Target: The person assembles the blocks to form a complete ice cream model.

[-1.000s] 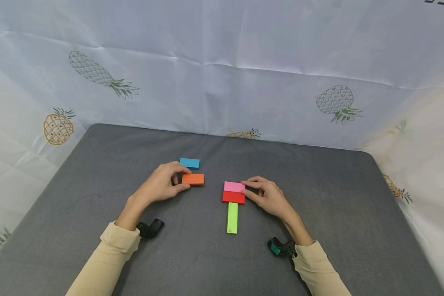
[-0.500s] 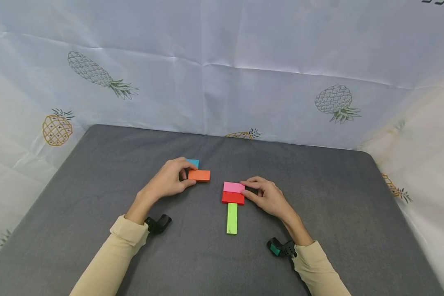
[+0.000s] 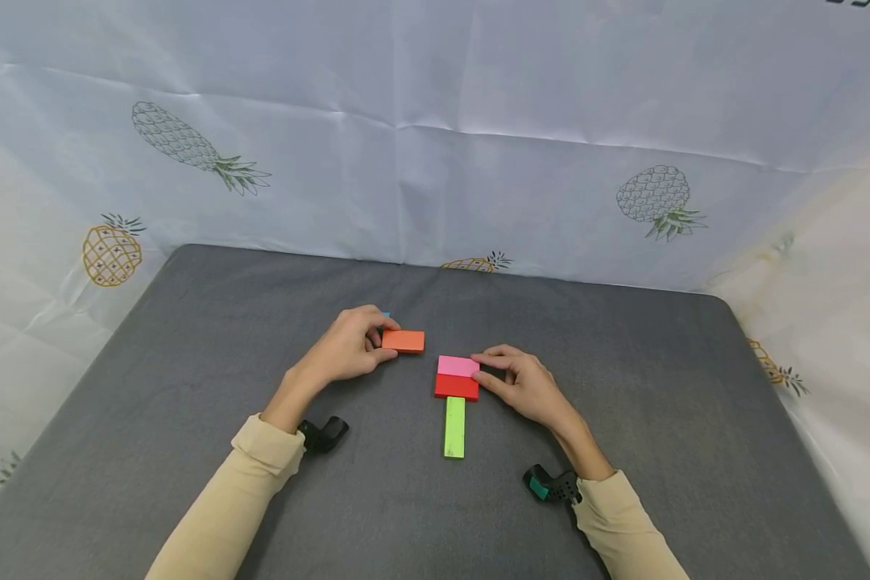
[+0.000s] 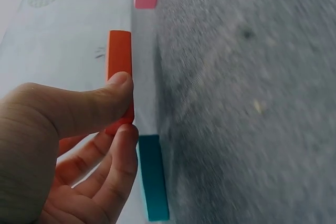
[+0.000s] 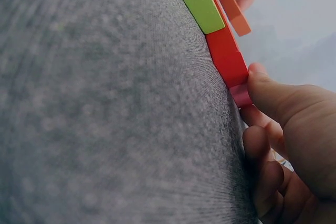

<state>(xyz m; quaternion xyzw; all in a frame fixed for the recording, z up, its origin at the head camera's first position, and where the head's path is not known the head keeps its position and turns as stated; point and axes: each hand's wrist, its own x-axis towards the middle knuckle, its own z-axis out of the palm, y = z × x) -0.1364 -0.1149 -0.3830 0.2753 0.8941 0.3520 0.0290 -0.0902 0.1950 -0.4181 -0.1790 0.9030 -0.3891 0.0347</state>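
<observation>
My left hand (image 3: 350,345) pinches an orange block (image 3: 404,341) by its left end, thumb on the near side. In the left wrist view the orange block (image 4: 119,51) is held up off the cloth. A blue block (image 4: 153,178) lies below that hand, nearly hidden behind it in the head view. My right hand (image 3: 525,387) has thumb and index finger at the right end of a pink block (image 3: 457,366), pinching it. A red block (image 3: 457,387) lies against the pink one's near side. From the red block's near edge a lime green block (image 3: 454,428) points towards me.
Dark grey cloth covers the table (image 3: 377,515). Behind it hangs a white curtain (image 3: 435,193) printed with pineapples, close to the table's far edge. Black wrist-worn devices (image 3: 551,485) sit at both wrists.
My left hand has carried the orange block to the right and slightly away from me, covering more of the blue block. The right hand and the pink, red and green blocks have stayed put.
</observation>
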